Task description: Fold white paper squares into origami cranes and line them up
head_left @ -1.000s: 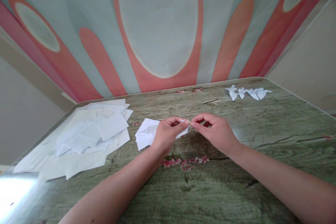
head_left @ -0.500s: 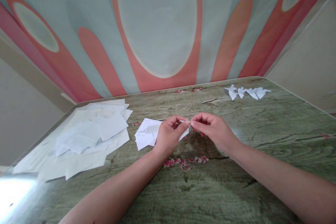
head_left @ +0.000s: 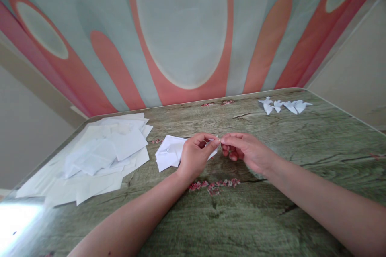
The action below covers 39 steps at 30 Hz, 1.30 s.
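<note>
My left hand [head_left: 197, 150] is closed in a pinch on a small folded piece of white paper [head_left: 213, 153], whose tip shows by the thumb. Close against its right side, my right hand [head_left: 243, 148] pinches the paper's end between thumb and forefinger, with the other fingers curled below. Most of the folded paper is hidden behind the left fingers. Just left of my left hand lies a small stack of white paper sheets [head_left: 169, 152], partly covered by that hand.
A large loose pile of white paper [head_left: 102, 160] covers the table's left side. Several small folded paper figures [head_left: 285, 106] stand in a row at the back right. The wood-patterned tabletop [head_left: 229, 217] meets a patterned backdrop [head_left: 181, 28] behind.
My right hand has rolled slightly, its thumb now lying flatter along the top and its lower fingers showing more. The left hand stays nearly in place.
</note>
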{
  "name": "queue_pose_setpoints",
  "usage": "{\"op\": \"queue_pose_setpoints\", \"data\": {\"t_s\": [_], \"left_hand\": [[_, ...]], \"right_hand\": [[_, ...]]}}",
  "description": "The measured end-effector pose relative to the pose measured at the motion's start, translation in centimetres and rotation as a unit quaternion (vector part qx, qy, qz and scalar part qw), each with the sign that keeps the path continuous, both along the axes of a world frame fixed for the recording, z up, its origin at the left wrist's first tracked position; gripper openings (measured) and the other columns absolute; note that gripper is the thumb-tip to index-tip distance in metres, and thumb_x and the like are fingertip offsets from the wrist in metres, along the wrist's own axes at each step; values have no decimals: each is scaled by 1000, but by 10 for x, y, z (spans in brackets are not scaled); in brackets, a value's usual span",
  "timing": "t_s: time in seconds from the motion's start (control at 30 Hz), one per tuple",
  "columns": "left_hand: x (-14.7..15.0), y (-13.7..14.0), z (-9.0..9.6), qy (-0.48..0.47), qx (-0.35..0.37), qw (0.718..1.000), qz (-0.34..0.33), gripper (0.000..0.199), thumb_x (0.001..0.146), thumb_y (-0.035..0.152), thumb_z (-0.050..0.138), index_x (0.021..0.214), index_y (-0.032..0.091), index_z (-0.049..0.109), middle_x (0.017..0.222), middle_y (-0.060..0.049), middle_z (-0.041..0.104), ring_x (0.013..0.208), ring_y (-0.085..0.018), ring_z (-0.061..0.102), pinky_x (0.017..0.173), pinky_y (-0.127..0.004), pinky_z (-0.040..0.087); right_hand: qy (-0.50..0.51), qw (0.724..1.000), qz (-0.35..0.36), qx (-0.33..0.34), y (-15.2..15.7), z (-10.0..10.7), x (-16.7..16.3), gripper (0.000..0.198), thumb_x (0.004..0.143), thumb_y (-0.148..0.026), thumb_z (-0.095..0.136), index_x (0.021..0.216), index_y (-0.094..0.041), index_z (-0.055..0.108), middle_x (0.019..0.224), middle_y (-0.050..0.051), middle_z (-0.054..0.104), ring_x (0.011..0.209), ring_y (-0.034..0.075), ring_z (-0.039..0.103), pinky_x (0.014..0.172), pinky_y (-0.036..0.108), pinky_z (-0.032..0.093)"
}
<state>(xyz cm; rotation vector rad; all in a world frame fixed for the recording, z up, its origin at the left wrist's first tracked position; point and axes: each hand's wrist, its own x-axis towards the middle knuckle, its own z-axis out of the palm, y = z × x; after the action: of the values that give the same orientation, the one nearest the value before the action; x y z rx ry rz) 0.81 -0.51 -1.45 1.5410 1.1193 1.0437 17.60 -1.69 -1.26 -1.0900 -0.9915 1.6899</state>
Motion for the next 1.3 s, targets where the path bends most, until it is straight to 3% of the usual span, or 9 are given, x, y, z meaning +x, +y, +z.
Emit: {"op": "queue_pose_setpoints", "data": {"t_s": [0.2, 0.37, 0.57, 0.7, 0.87, 1.0, 1.07, 1.2, 1.3], "left_hand": [[-1, 0, 2, 16, -2, 1000, -9, 23, 77, 38, 68, 82, 16, 67, 70, 0, 63, 58, -10, 50, 54, -21, 38], [-2, 1, 1, 11, -30, 999, -6, 26, 78, 41, 66, 84, 15, 66, 64, 1, 59, 52, -9, 50, 48, -20, 39], [0, 1, -2, 1, -31, 999, 5, 25, 77, 38, 68, 83, 15, 63, 69, 1, 62, 53, -10, 55, 51, -21, 45], [0, 1, -1, -25, -50, 998, -7, 24, 77, 37, 68, 84, 15, 61, 72, 1, 62, 55, -10, 57, 53, -22, 47], [-1, 4, -3, -55, -81, 994, -53, 24, 76, 32, 70, 90, 15, 59, 78, 0, 61, 60, -10, 60, 58, -23, 50], [-2, 6, -7, -64, -95, 989, -92, 30, 73, 22, 72, 99, 17, 57, 85, 0, 61, 67, -10, 61, 63, -22, 51], [-3, 8, -7, -73, -101, 988, -94, 29, 72, 21, 71, 97, 17, 57, 81, 1, 59, 65, -9, 60, 62, -22, 51], [-4, 10, -5, -96, -103, 988, -68, 37, 70, 19, 73, 99, 19, 52, 74, 5, 51, 59, -8, 57, 57, -24, 53], [-4, 10, -4, -106, -104, 987, -68, 40, 69, 20, 74, 99, 20, 47, 79, 5, 53, 60, -9, 58, 58, -26, 54]], "right_hand": [[-7, 1000, 18, -7, 0, 3, 1, 21, 72, -33, 68, 66, -16, 58, 61, -2, 54, 53, 9, 51, 42, 21, 29], [-126, 987, -8, 103, 0, 4, 1, 25, 77, -42, 65, 81, -17, 65, 68, 0, 60, 61, 11, 53, 48, 22, 33], [-297, 935, -33, 194, -4, 10, 1, 21, 83, -38, 60, 81, -19, 69, 69, -1, 65, 64, 13, 55, 61, 26, 40], [-342, 904, -40, 253, -6, 9, 0, 18, 87, -34, 56, 85, -21, 68, 74, -2, 67, 69, 14, 58, 65, 26, 41], [-395, 844, -67, 355, -5, 1, -1, 13, 88, -27, 54, 83, -20, 64, 77, -1, 65, 71, 13, 57, 66, 25, 40], [-422, 820, -62, 380, -3, 0, 1, 10, 87, -22, 54, 81, -19, 62, 75, 0, 63, 71, 14, 57, 65, 26, 40], [-415, 825, -63, 379, -2, 0, 3, 12, 88, -24, 54, 82, -20, 63, 77, 0, 63, 72, 14, 57, 67, 26, 40], [-362, 874, -60, 320, 1, -1, 5, 14, 88, -32, 55, 86, -22, 65, 77, -1, 66, 69, 13, 58, 64, 25, 42], [-351, 887, -51, 295, 2, -3, 4, 12, 83, -33, 63, 86, -22, 67, 80, -1, 67, 68, 13, 58, 61, 25, 43]]}}
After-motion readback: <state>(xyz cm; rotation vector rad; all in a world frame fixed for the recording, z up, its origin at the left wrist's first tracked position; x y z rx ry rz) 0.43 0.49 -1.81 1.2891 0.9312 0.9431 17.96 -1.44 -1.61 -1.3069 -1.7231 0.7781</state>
